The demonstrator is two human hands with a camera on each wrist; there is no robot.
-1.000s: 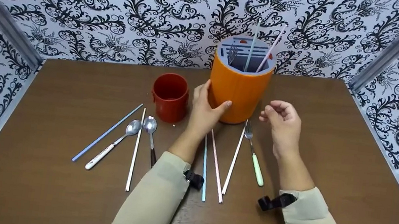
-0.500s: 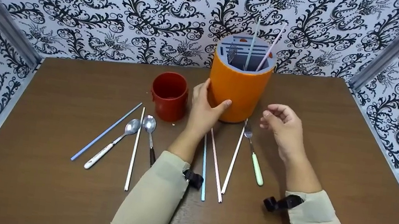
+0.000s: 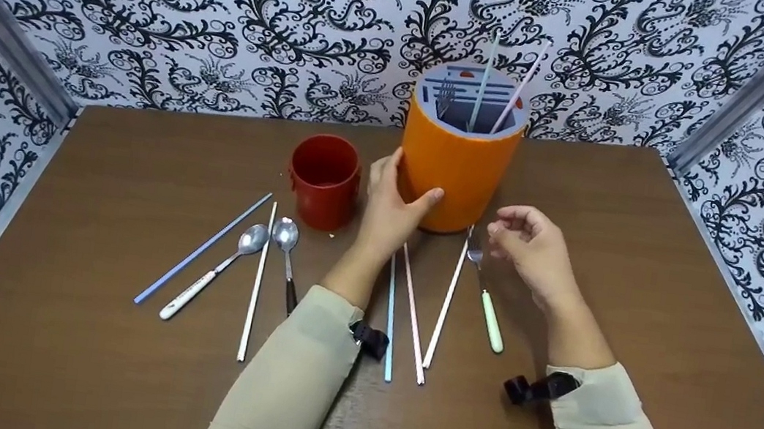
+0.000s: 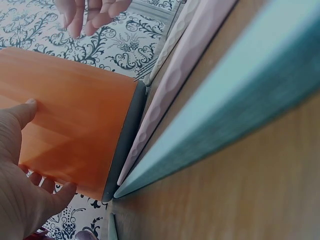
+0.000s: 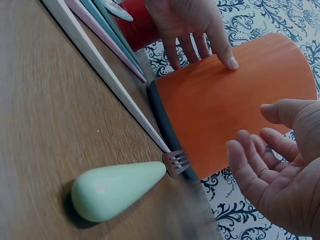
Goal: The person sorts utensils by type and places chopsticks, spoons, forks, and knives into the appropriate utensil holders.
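We find the left hand with fingers grasping the lower side of the orange holder, upright between both hands; the right hand has its fingers loosely curled, holding nothing. The green-handled fork lies on the counter just beside the right fingers. We judge that any pickup calls for pinching its neck, clear of the white chopstick.

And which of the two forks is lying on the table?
The green-handled fork, near the right hand, its tines toward the base of the orange holder. The other fork stands tines up in the holder.
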